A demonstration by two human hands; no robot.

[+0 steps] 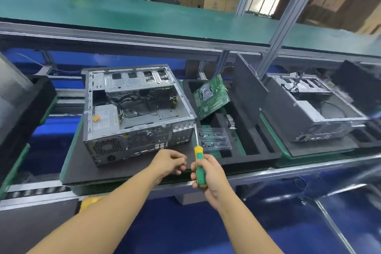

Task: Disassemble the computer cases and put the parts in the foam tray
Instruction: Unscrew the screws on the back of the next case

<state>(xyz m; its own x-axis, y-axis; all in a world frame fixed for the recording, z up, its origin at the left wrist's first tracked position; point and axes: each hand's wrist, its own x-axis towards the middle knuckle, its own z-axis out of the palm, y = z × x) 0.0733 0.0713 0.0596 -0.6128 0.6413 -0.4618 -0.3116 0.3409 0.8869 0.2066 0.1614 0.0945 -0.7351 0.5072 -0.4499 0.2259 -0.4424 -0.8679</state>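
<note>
Right hand [208,175] grasps screwdriver [199,161], tip at case rear corner. Left hand [171,163] fingers curled; cannot tell if holding anything. Open computer case [134,109] at 11 o'clock from hands. Foam tray [257,156] at 2 o'clock, motherboard [212,97] leaning inside.

An open grey metal computer case [136,109] lies on a dark grey foam mat [86,163], its rear panel facing the person. The right hand [208,175] grips a green-and-yellow-handled screwdriver [198,154], whose tip meets the case's rear right corner. The left hand [171,163] hovers just beside the handle with its fingers curled; whether they pinch anything is unclear. Right of the case, a green circuit board [211,97] leans in a black foam tray [247,130].
</note>
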